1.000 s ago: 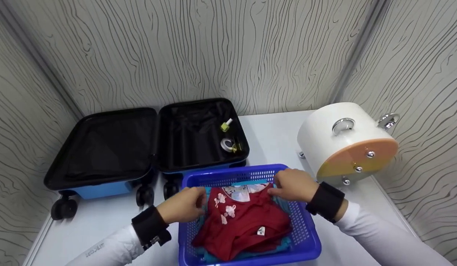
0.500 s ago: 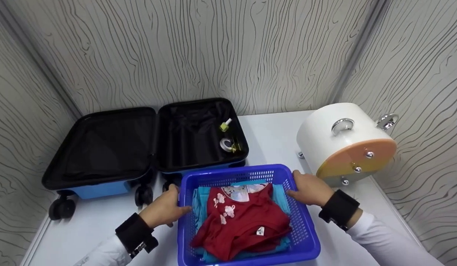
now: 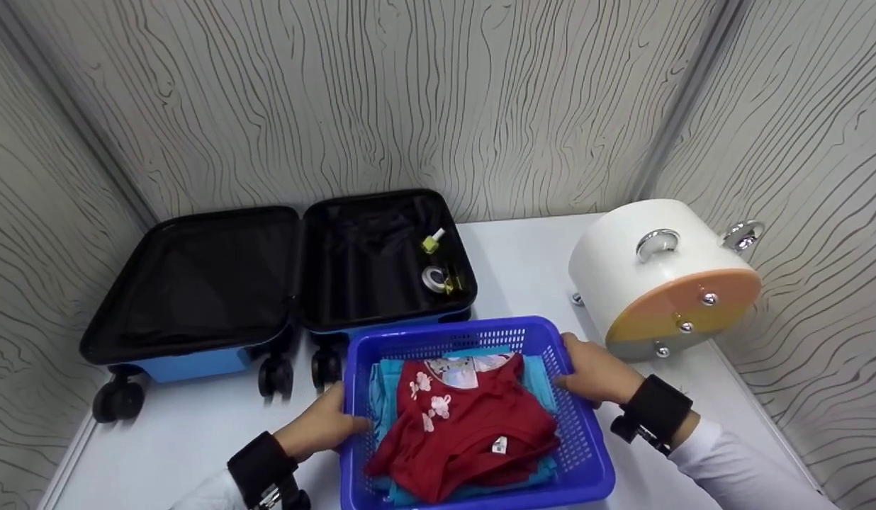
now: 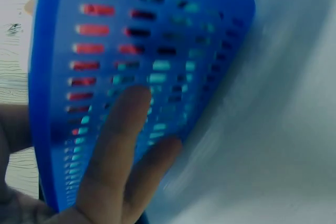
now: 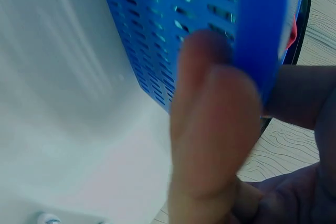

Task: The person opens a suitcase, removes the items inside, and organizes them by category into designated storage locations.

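A blue plastic basket (image 3: 473, 328) with slotted walls stands in front of me. Inside lies a red shirt (image 3: 473, 425) with pink flower prints and a white tag, on top of folded turquoise clothing (image 3: 539, 379). My left hand (image 3: 323, 423) grips the basket's left rim, thumb over the edge; in the left wrist view its fingers (image 4: 113, 156) lie against the outer wall. On the opposite side my right hand (image 3: 597, 368) pinches the right rim, its thumb inside and its fingers (image 5: 215, 129) outside, as the right wrist view shows.
An open suitcase (image 3: 197, 276) with black lining and wheels lies behind the basket at left. Its right half holds a small yellow-green bottle (image 3: 431, 241) and a white roll (image 3: 434, 279). At right sits a white drum-shaped box (image 3: 640, 248) with chrome handles. Patterned walls enclose the table.
Both hands have left the red shirt, moved outward and taken hold of the basket's side rims. The left hand has slid down slightly along its side. The basket has hardly moved.
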{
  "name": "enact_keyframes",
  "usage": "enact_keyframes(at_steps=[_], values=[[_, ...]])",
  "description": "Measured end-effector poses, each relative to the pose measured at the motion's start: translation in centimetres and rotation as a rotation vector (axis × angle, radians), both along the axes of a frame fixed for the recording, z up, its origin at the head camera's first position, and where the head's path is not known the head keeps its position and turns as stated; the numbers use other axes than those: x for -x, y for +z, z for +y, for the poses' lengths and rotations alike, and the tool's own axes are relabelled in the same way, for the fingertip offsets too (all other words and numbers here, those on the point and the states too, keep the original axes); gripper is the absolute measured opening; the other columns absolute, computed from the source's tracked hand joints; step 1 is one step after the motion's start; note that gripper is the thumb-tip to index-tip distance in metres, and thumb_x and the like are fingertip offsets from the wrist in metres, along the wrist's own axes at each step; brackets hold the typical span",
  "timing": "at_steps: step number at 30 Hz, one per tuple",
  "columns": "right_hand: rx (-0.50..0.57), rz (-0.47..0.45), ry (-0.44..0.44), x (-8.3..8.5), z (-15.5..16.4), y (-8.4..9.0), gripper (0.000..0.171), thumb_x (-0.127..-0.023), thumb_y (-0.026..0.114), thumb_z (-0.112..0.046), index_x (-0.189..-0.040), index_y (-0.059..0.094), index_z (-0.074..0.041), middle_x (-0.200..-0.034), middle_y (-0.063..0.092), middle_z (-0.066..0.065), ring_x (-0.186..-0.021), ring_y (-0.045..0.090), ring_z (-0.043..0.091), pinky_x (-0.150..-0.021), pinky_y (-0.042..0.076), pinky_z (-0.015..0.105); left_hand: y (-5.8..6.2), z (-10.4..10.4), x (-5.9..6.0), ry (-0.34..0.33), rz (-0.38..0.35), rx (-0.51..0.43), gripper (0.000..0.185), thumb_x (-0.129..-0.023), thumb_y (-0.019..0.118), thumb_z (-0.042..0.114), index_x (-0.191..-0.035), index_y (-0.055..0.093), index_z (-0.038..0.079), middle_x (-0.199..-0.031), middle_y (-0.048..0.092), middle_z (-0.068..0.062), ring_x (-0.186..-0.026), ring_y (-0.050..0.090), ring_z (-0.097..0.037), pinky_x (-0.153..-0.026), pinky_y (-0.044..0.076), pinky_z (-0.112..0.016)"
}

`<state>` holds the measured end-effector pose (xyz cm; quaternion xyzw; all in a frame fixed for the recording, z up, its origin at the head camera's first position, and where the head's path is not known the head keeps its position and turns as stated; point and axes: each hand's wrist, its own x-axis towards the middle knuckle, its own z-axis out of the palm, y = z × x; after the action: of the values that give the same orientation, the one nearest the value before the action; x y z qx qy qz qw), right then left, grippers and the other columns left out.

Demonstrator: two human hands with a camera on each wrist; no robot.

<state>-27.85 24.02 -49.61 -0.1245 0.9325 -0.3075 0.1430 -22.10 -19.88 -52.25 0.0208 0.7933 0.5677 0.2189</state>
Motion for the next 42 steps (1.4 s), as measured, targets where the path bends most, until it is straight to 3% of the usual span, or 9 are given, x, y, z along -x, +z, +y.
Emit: enact_keyframes(at_steps=[5,10,14,20,27,34,42], values=[[0.041,-0.02,-0.004,-0.2,0.1,-0.2,0.064,-0.09,0.079,-0.003,-0.141,0.046,0.016,-0.089,0.067,0.017,-0.054,0.065,0.02,-0.039,0.052,0.036,-0.2,0.3,-0.3,0.055,0.007,-0.004,0.065,-0.076,0.068,-0.006,-0.136,0.044,-0.015,-0.115,0.067,-0.028,-0.09,0.074,-0.028,-0.071,0.067,-0.048],[0.038,-0.033,0.001,-0.5,0.3,0.4,0.066,-0.089,0.079,-0.004,-0.143,0.045,0.014,-0.092,0.067,0.018,-0.056,0.065,0.02,-0.04,0.053,0.036,-0.2,0.4,-0.8,0.063,-0.003,-0.022,0.062,-0.074,0.061,-0.008,-0.134,0.042,-0.015,-0.115,0.064,-0.028,-0.089,0.071,-0.028,-0.07,0.065,-0.046],[0.022,-0.001,-0.001,-0.5,0.3,1.3,0.071,-0.089,0.08,-0.006,-0.145,0.043,0.016,-0.096,0.067,0.021,-0.061,0.066,0.021,-0.041,0.054,0.036,0.3,0.4,-1.0,0.052,0.032,-0.033,0.061,-0.077,0.059,-0.007,-0.134,0.04,-0.016,-0.119,0.061,-0.03,-0.092,0.069,-0.026,-0.074,0.064,-0.045],[0.03,0.024,0.002,-0.3,0.4,2.8,0.074,-0.091,0.079,-0.006,-0.149,0.04,0.018,-0.094,0.069,0.021,-0.062,0.067,0.019,-0.043,0.055,0.035,1.6,0.1,-0.9,0.04,0.085,-0.045,0.061,-0.081,0.061,-0.006,-0.136,0.038,-0.017,-0.122,0.061,-0.031,-0.095,0.069,-0.027,-0.078,0.065,-0.047],[0.102,0.057,-0.011,0.4,0.4,4.6,0.079,-0.09,0.077,-0.006,-0.153,0.038,0.021,-0.082,0.07,0.012,-0.058,0.065,0.016,-0.046,0.054,0.032,3.5,-0.3,-0.4,0.084,0.074,-0.115,0.067,-0.082,0.062,-0.006,-0.143,0.037,-0.017,-0.125,0.066,-0.031,-0.1,0.073,-0.028,-0.082,0.066,-0.046],[0.207,0.13,-0.058,1.3,0.3,6.1,0.072,-0.093,0.077,-0.009,-0.149,0.046,0.022,-0.107,0.074,0.027,-0.08,0.075,0.023,-0.067,0.066,0.034,5.5,-1.0,0.8,0.145,0.06,-0.211,0.063,-0.086,0.058,-0.006,-0.144,0.037,-0.019,-0.123,0.069,-0.031,-0.102,0.075,-0.029,-0.086,0.067,-0.045],[0.403,0.139,-0.087,1.7,0.8,7.8,0.055,-0.105,0.068,-0.007,-0.148,0.049,0.02,-0.103,0.071,0.018,-0.066,0.07,0.005,-0.056,0.058,0.024,7.6,-1.7,2.5,0.193,0.062,-0.217,0.053,-0.091,0.058,-0.004,-0.141,0.047,-0.017,-0.112,0.076,-0.019,-0.094,0.076,-0.022,-0.079,0.067,-0.038]])
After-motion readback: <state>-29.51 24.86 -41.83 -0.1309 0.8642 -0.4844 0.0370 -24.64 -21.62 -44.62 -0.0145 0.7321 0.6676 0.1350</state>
